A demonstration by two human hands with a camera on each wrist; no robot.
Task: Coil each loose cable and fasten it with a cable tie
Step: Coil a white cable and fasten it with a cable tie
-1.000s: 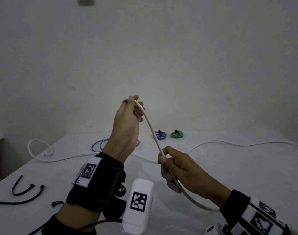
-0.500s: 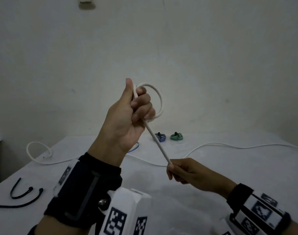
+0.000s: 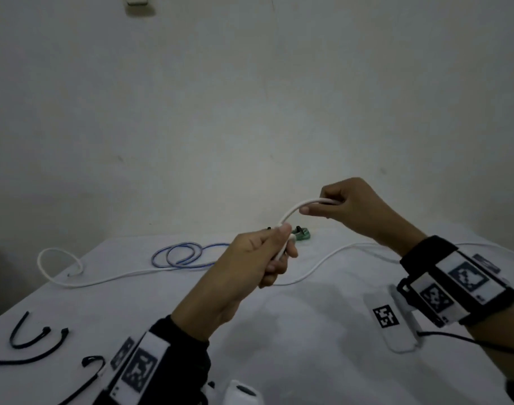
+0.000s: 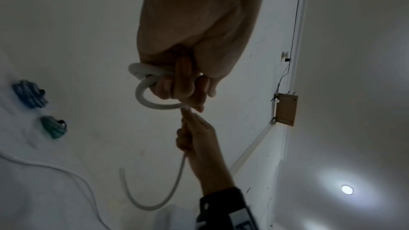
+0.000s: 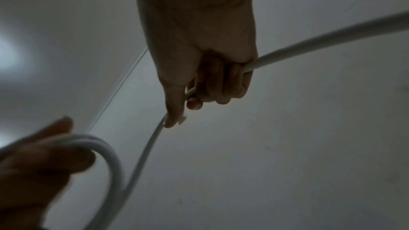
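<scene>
Both hands hold a thick white cable (image 3: 296, 208) above the table. My left hand (image 3: 267, 252) grips a small coil of it (image 4: 146, 83) in its curled fingers. My right hand (image 3: 341, 204) is higher and to the right, fingers curled round the cable (image 5: 287, 50), with the thumb along it. A short arc of cable joins the two hands. The rest of the white cable (image 3: 109, 277) trails over the table to both sides. Black cable ties (image 3: 31, 343) lie at the near left.
A loose blue cable (image 3: 181, 255) lies coiled on the white table (image 3: 308, 361) behind my left hand. A tied green bundle (image 3: 391, 235) and a tied blue bundle (image 4: 28, 93) sit by the back wall. A white device (image 3: 393, 320) lies near my right wrist.
My left hand dropped from head height to just above the table with the coil. My right hand rose and moved right, sliding along the cable, so it is now the higher hand.
</scene>
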